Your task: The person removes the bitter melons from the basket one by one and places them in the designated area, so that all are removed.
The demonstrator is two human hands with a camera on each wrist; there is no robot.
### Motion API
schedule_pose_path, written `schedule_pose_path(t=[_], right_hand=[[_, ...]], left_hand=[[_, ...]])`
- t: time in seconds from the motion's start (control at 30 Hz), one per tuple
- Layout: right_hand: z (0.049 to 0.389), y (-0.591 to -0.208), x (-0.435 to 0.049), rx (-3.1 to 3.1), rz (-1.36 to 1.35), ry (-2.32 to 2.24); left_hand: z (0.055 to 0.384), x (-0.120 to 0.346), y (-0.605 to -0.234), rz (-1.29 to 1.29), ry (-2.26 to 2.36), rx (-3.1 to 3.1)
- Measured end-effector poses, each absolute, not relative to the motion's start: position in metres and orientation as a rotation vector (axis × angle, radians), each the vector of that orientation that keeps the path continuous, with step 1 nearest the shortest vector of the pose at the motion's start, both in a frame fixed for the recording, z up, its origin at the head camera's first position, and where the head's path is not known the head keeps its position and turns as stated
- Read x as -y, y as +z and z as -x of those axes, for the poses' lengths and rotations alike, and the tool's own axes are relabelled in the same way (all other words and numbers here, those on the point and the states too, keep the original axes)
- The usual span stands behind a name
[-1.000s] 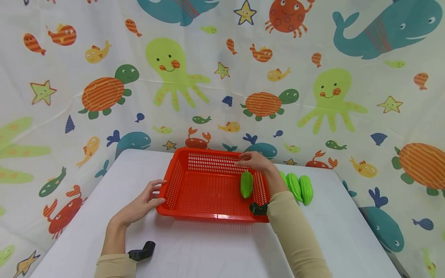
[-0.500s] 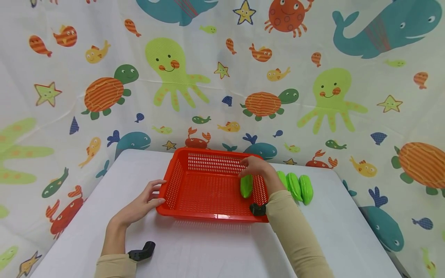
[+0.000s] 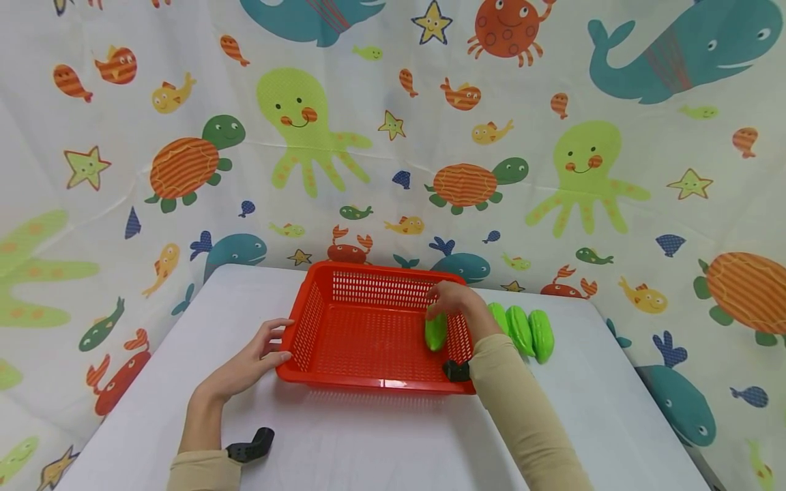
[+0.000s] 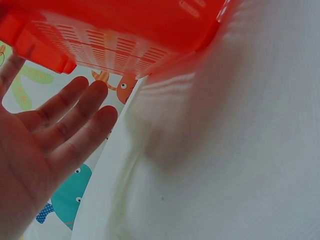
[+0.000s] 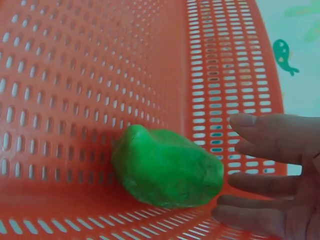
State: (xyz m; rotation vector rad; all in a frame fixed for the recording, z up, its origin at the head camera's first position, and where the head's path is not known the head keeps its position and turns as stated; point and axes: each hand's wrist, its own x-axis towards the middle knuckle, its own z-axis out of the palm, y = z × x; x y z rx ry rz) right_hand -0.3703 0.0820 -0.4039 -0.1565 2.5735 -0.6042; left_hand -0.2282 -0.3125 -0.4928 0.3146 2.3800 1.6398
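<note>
A red plastic basket with slotted walls stands on the white table. In it, near the right wall, lies one green ridged fruit that looks like a star fruit. My right hand hovers over the fruit's far end. In the right wrist view, its spread fingers lie beside the fruit, not closed round it; whether a fingertip touches cannot be told. My left hand is at the basket's left side, thumb and fingertips near the rim. The left wrist view shows that hand's fingers extended below the basket's edge.
Several more green fruits lie side by side on the table, right of the basket, partly behind my right arm. A patterned cloth with sea animals hangs behind the table. Each wrist wears a black device.
My right hand has moved slightly right and nearer, from the basket's far wall down over the fruit. The left hand, the basket and the fruits stay where they were.
</note>
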Motion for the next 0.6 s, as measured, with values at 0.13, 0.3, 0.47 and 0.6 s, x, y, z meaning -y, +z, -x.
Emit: schedule_pose_path(t=[0.13,0.3,0.47,0.6], right_hand=[[0.371,-0.409,-0.081,-2.538,0.112,-0.618],[0.37,-0.411,-0.083,-2.528,0.205,-0.57],[0.372,-0.411,-0.084,-2.529,0.33,-0.524],[0.375,-0.415,-0.084,-2.531,0.38,-0.52]], left_hand=[[0.228,0.312,-0.493,-0.306,1.637,-2.379],[0.228,0.311,-0.492,-0.297,1.636,-2.378],[0.228,0.311,-0.491,-0.291,1.635,-2.384],[0.228,0.312,-0.492,-0.278,1.632,-2.389]])
